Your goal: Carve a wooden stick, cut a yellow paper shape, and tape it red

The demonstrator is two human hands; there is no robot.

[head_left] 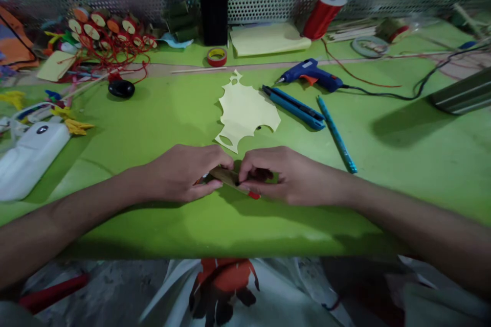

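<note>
Close to the front of the table, both hands pinch one small brownish strip-like piece (225,176) with a red end; fingers cover much of it, so its kind is unclear. My left hand (187,171) is closed on its left end, where a bit of orange and white peeks out. On the other side my right hand (282,173) grips it between thumb and fingers, near a dark spot. Just beyond the hands lies a pale yellow paper scrap (247,110) with scalloped, cut-out edges. A blue box cutter (294,107) rests beside it, touching or nearly touching its right side.
To the right lie a turquoise pencil (337,135), a blue glue gun (312,74) with its cord, and a metallic cylinder (464,93). A red tape roll (217,57), red ribbon spool (324,15) and black box (213,2) stand behind. At left is a white device (32,158).
</note>
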